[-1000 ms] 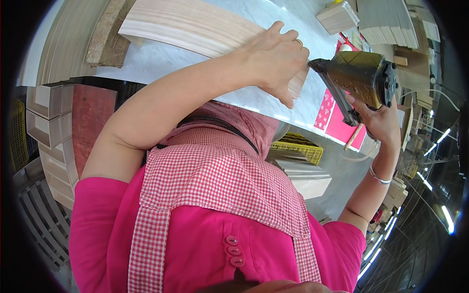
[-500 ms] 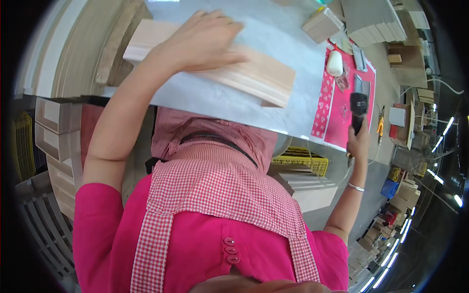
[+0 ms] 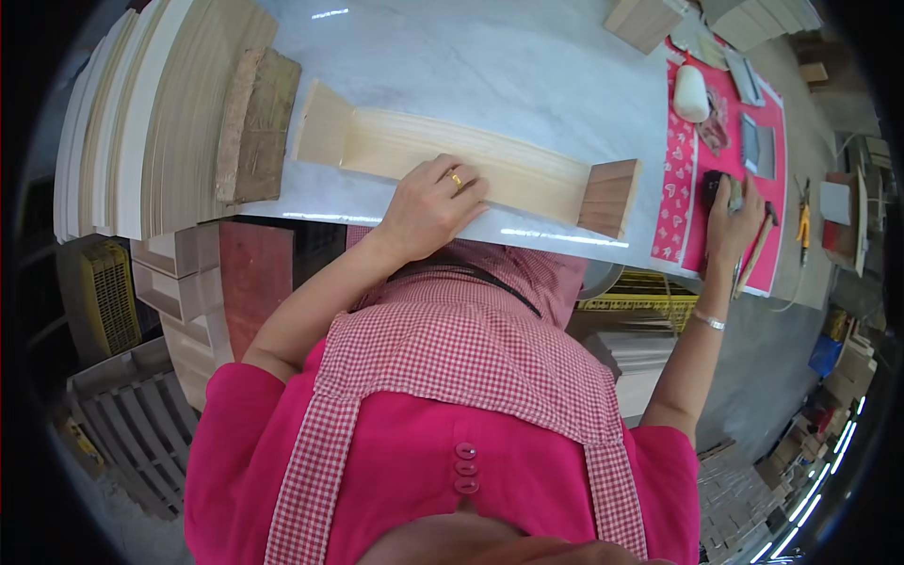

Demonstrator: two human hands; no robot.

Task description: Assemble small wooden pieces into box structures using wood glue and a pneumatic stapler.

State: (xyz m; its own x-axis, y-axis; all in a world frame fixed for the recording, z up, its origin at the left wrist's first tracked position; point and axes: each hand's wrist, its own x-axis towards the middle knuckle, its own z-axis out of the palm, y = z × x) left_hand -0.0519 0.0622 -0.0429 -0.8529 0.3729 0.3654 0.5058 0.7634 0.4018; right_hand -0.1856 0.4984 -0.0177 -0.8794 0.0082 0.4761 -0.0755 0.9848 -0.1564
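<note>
A pale wooden frame [image 3: 527, 184], a long board with an upright piece at each end, lies along the near side of the table. Its right end piece [image 3: 610, 198] is darker brown. My left hand [image 3: 438, 202], with a ring on it, has its fingers curled over the board's near edge at the middle. Over on the pink mat, my right hand [image 3: 736, 226] is bent around a tool with a black head [image 3: 714, 188]; the palm hides the tool's handle. Just right of that hand lies a hammer [image 3: 756, 250] with a wooden handle.
Stacked boards [image 3: 179, 113] and a rough wooden block [image 3: 256, 127] stand on the left. The pink mat [image 3: 676, 188] carries a white rounded object [image 3: 690, 93] and metal-coloured trays [image 3: 757, 146]. Orange-handled pliers [image 3: 804, 224] lie beyond its right edge. A wooden box [image 3: 646, 21] sits at the back.
My left hand has come down nearer onto the board's edge, and the wooden piece now shows its open side. My right hand has lowered the black-headed tool onto the mat. The view has shifted.
</note>
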